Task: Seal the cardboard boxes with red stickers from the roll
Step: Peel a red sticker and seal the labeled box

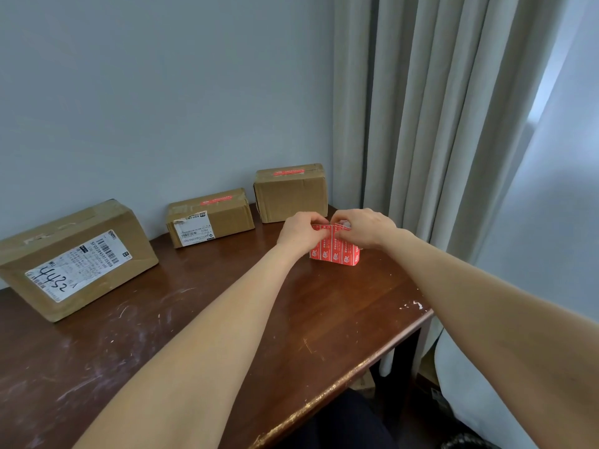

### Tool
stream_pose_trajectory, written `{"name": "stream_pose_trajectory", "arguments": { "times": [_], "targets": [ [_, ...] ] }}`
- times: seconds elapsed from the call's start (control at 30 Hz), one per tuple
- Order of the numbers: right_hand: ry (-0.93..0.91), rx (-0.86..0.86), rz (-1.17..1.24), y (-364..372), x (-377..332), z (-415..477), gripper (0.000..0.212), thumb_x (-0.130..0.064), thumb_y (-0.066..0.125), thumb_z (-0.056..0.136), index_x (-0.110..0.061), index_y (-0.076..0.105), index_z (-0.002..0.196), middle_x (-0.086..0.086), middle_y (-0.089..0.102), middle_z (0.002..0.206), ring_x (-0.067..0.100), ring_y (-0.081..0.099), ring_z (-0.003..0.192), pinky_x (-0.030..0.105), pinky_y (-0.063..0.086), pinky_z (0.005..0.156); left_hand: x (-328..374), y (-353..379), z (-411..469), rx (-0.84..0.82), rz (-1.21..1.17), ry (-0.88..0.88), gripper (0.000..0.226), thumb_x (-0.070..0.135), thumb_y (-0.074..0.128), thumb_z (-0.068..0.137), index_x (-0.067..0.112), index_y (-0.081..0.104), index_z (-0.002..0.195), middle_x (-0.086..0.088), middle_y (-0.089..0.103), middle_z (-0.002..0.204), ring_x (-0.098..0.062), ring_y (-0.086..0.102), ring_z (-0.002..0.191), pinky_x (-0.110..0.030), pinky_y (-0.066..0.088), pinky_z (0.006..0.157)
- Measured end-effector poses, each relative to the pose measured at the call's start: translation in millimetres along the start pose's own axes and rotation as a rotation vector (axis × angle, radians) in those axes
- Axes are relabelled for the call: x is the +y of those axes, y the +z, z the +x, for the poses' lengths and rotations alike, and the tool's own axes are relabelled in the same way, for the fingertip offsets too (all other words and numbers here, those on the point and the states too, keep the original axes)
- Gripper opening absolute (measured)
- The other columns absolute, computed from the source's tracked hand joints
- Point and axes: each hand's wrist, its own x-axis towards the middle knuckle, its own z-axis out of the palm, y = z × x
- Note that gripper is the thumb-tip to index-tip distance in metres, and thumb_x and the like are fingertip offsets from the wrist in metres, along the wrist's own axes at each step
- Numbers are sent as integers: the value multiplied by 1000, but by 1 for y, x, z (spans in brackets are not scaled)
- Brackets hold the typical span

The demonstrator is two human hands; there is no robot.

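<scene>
A red sticker roll (335, 252) with white print stands on the brown table (227, 319) right of centre. My left hand (301, 230) pinches its upper left edge and my right hand (363, 226) pinches the upper right edge, fingertips nearly touching. Three cardboard boxes line the wall. The large box (77, 257) at left carries a white shipping label and no red sticker that I can see. The middle box (210, 217) has a red sticker (216, 199) along its top seam. The right box (291, 192) also bears a red sticker (288, 172) on top.
Grey curtains (437, 124) hang to the right of the table, close behind the right box. The table's worn right edge (372, 361) runs diagonally toward me. A white cushion or bedding (470, 384) lies below at the right.
</scene>
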Motion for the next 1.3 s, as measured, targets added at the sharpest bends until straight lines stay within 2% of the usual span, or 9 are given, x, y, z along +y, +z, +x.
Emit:
{"name": "stream_pose_trajectory", "arguments": {
  "times": [0.13,0.33,0.5,0.7,1.2,1.3],
  "targets": [
    [-7,1,-5,0,-2,0,35,-39,46,99,-29,48,132,4,61,123,21,64,104,37,56,84,-2,1,1,54,7,-31,24,30,61,91,16,68,110,-5,66,116,-19,62,104,-27,49,79],
    [-5,15,-34,0,-5,0,30,-39,45,99,-30,51,127,4,63,119,20,64,100,38,55,83,-1,2,4,51,29,-48,22,28,58,94,17,66,110,-5,65,115,-18,62,101,-26,49,76],
    [20,28,-5,2,-5,1,34,-46,44,98,-27,55,125,3,64,116,19,64,100,34,55,81,-4,1,4,53,34,-37,19,28,58,94,18,67,107,-5,65,114,-18,62,101,-26,49,75],
    [59,91,29,5,-6,-1,31,-45,43,98,-31,60,120,2,65,113,20,63,98,40,55,84,-2,2,4,73,11,-9,18,28,57,93,18,69,103,-3,67,110,-15,61,96,-25,46,71],
    [48,127,31,5,-5,-2,33,-45,44,97,-32,63,120,1,67,112,19,64,96,37,56,79,1,6,7,50,-26,-3,12,23,58,93,17,68,96,-2,67,105,-16,61,95,-27,47,73],
    [50,153,54,8,-4,-1,32,-43,46,97,-30,65,119,0,67,112,18,65,95,32,55,74,2,7,7,47,-56,-16,13,23,58,93,16,68,97,-3,67,105,-16,61,95,-27,49,75]
  ]
}}
